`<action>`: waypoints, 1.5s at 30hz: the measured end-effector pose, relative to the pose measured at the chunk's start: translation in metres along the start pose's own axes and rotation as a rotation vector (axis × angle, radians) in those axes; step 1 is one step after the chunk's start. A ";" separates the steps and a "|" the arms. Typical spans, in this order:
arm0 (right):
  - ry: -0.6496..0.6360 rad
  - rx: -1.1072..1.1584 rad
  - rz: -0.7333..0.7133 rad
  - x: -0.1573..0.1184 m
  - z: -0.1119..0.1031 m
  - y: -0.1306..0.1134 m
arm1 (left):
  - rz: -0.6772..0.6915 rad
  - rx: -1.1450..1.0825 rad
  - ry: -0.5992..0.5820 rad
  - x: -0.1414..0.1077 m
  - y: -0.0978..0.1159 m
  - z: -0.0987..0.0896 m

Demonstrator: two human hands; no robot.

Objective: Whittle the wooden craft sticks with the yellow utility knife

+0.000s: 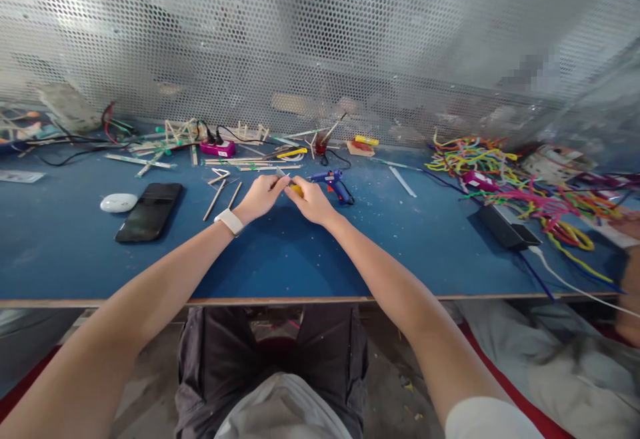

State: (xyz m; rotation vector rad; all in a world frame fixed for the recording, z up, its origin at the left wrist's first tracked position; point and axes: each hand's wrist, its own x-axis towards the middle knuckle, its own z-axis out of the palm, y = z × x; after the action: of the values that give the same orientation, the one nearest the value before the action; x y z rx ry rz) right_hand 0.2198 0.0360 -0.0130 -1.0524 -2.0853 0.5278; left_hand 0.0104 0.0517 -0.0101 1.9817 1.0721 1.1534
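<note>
Both of my hands meet above the middle of the blue table, fingers closed. My left hand (261, 197), with a white band at the wrist, pinches a small pale strip (281, 172). In my right hand (313, 203) is a yellow-handled tool (297, 189); the fingers hide most of it, so its kind is unclear. Just beyond the right hand lies a blue glue gun (330, 179). To the left of my hands are loose wooden sticks (215, 200) and a small stick triangle (219, 174).
A phone (150, 212) and a white case (119, 203) lie at left. Stick structures, a purple power strip (217, 148) and a yellow cutter (291, 153) line the back by the perforated metal screen (350, 59). Tangled colored wires (467, 159), a black box (507, 229) and another person's arm (631, 279) are at right.
</note>
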 end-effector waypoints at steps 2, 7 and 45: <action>-0.008 -0.007 -0.002 0.000 -0.001 0.000 | -0.006 0.042 0.014 0.000 -0.002 0.001; -0.010 -0.010 -0.016 -0.001 -0.001 -0.001 | 0.004 0.056 0.062 -0.001 -0.005 0.004; 0.048 0.016 -0.030 -0.002 -0.001 -0.006 | 0.096 -0.087 0.091 -0.001 0.012 0.000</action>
State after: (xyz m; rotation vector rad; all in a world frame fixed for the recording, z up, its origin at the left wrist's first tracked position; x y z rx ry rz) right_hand 0.2182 0.0307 -0.0091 -1.0132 -2.0489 0.4990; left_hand 0.0145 0.0452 -0.0012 1.9471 0.9637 1.3299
